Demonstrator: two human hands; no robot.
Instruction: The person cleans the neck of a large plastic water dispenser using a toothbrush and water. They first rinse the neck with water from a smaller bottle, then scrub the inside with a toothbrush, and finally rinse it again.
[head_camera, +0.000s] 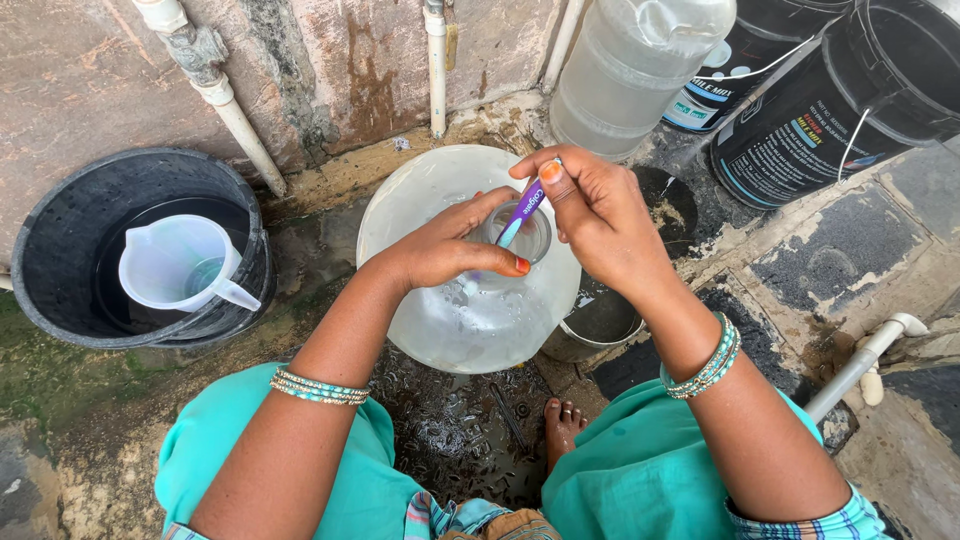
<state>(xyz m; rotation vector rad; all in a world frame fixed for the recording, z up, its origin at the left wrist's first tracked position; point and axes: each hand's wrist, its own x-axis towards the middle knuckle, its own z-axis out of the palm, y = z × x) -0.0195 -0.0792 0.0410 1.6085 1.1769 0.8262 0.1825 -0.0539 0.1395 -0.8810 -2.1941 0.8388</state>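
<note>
the right hand (600, 215) pinches a purple and white toothbrush (518, 215) near its top, the brush end dipping into the mouth of a large clear water jar (420, 190) at centre. the left hand (445, 250) curls over the jar's neck, fingers closed around it. water pools inside the jar. at far left a black bucket (60, 230) holds water and a floating white plastic jug (180, 262). a second clear jar (630, 70) stands far right, beside 2 black paint buckets (800, 130).

Head camera looks steeply down, close above the hands (520, 235).
</note>
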